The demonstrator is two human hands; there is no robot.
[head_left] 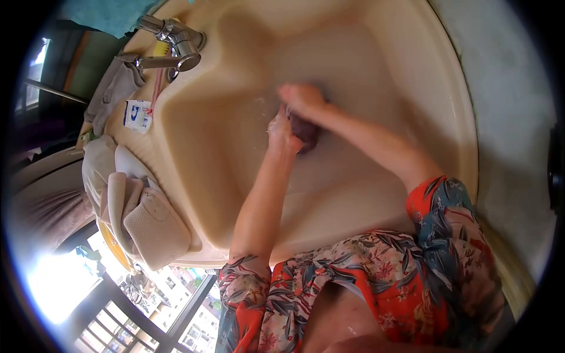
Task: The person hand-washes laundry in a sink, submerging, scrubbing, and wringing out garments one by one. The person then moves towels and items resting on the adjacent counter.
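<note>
A dark purplish wet cloth (305, 132) is bunched between my hands in a beige basin (203, 194) of cloudy water. My left hand (283, 133) is closed around its left side, with what looks like suds on the skin. Just above it, my right hand (303, 100) is closed in a fist over the upper end of the cloth, slightly blurred. The cloth's lower part hangs at the water surface, and its full shape is hidden.
A chrome faucet (176, 44) stands at the basin's upper left. Along the left ledge are a brush with yellow bristles (160, 49), a white and blue packet (138, 115), a grey cloth (109, 91) and a heap of pale fabric items (156, 226). A pale wall (506, 88) borders the right.
</note>
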